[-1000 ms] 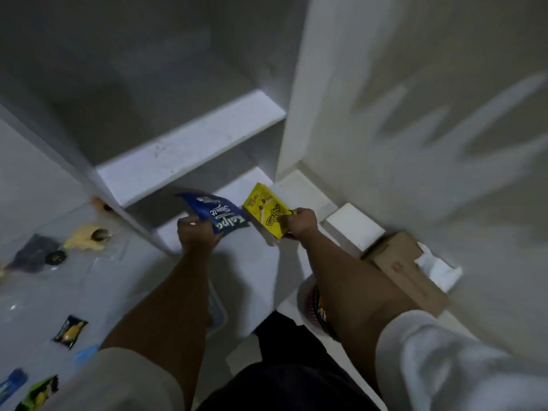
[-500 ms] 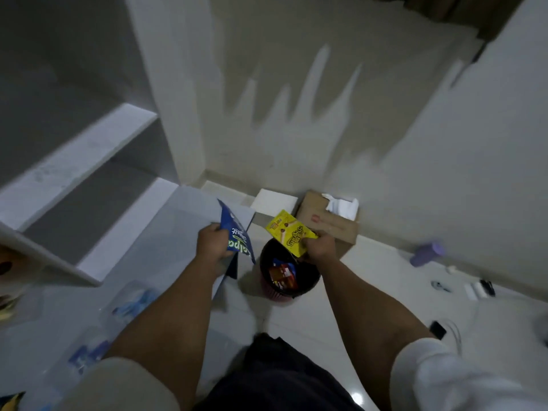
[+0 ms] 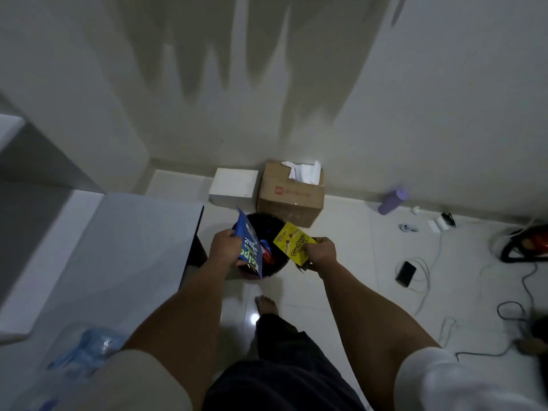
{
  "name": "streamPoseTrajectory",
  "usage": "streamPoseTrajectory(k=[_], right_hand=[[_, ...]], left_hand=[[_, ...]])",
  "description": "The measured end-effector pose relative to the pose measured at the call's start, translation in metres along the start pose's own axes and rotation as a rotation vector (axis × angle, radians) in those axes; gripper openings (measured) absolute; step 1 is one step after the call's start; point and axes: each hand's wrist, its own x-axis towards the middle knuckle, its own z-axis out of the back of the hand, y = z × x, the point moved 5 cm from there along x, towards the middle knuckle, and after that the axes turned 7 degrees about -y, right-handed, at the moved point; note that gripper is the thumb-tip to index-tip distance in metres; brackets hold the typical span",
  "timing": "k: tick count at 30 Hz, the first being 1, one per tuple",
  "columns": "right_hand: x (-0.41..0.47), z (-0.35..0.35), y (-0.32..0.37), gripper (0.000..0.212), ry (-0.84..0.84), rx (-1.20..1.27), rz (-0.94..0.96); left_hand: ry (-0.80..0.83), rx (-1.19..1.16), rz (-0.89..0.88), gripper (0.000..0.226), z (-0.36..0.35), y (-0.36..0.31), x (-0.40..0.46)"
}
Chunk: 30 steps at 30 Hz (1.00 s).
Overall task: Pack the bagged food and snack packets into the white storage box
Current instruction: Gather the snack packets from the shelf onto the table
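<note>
You face a pale wall [image 3: 444, 99] with jagged grey unpainted patches. Glossy white tile floor [image 3: 350, 280] shows one bright light reflection. White shelf unit [image 3: 53, 238] at your left. Against the wall: cardboard box [image 3: 289, 197], purple bottle [image 3: 391, 201]. Cables [image 3: 427, 280] trail over the floor at right. Lighting dim.

Single head-worn wide-angle view, no second camera to overlap. Looks steeply down and forward from standing height; strong barrel distortion at the edges. Both forearms enter from the bottom of frame, left hand [image 3: 226, 247] and right hand [image 3: 321, 252] near centre. Wall fills the upper half, tiled floor [image 3: 355, 262] the lower right.
</note>
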Motion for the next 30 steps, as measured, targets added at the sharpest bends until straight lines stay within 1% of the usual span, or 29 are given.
streamPoseTrajectory(k=[3, 5, 7, 8, 10, 11, 13, 15, 17, 18, 20, 22, 25, 26, 27, 28, 29, 30], right_hand=[[0.014, -0.011, 0.020, 0.014, 0.048, -0.022, -0.011], [0.012, -0.015, 0.046, 0.012, 0.085, -0.030, -0.034], [0.019, -0.023, 0.063, 0.020, 0.131, -0.068, -0.078], [0.023, -0.025, 0.070, 0.026, 0.142, -0.131, -0.077], [0.035, -0.031, 0.079, 0.043, 0.171, -0.281, -0.048], [0.041, -0.033, 0.082, 0.048, 0.187, -0.333, -0.036], [0.048, -0.037, 0.086, 0.048, 0.233, -0.403, -0.018], [0.056, -0.041, 0.091, 0.046, 0.269, -0.462, 0.017], [0.062, -0.046, 0.098, 0.041, 0.300, -0.515, 0.071], [0.063, -0.050, 0.101, 0.038, 0.319, -0.537, 0.094], [0.065, -0.060, 0.107, 0.033, 0.360, -0.575, 0.131], [0.069, -0.075, 0.112, 0.033, 0.398, -0.612, 0.186], [0.065, -0.098, 0.122, 0.020, 0.449, -0.663, 0.279], [0.059, -0.105, 0.127, 0.022, 0.467, -0.696, 0.326], [0.054, -0.114, 0.131, 0.027, 0.479, -0.722, 0.380], [0.046, -0.120, 0.136, 0.033, 0.482, -0.747, 0.438], [0.035, -0.127, 0.141, 0.034, 0.492, -0.761, 0.489], [0.022, -0.133, 0.146, 0.029, 0.513, -0.785, 0.529]], left_hand=[[-0.001, 0.039, 0.037, 0.015, -0.024, -0.006, 0.026], [-0.018, 0.101, 0.031, 0.010, -0.042, -0.008, 0.052], [0.014, 0.266, 0.027, 0.017, -0.061, -0.008, 0.076], [0.020, 0.330, 0.032, 0.028, -0.070, -0.006, 0.090], [0.013, 0.378, 0.055, 0.051, -0.078, -0.014, 0.099], [0.012, 0.395, 0.065, 0.057, -0.081, -0.013, 0.105], [0.018, 0.472, 0.055, 0.054, -0.085, -0.015, 0.114], [0.022, 0.527, 0.071, 0.040, -0.084, -0.018, 0.113], [0.026, 0.514, 0.070, 0.024, -0.083, -0.018, 0.114], [0.019, 0.507, 0.076, 0.024, -0.080, -0.017, 0.114], [-0.003, 0.488, 0.111, 0.027, -0.073, -0.012, 0.116], [-0.045, 0.426, 0.129, 0.038, -0.060, -0.011, 0.114], [-0.118, 0.392, 0.150, 0.038, -0.031, -0.019, 0.097], [-0.136, 0.373, 0.145, 0.033, -0.022, -0.021, 0.089], [-0.147, 0.370, 0.148, 0.023, -0.013, -0.022, 0.081], [-0.148, 0.374, 0.129, 0.008, -0.003, -0.025, 0.068], [-0.167, 0.348, 0.131, 0.015, 0.007, -0.021, 0.060], [-0.201, 0.331, 0.122, 0.028, 0.020, -0.018, 0.053]])
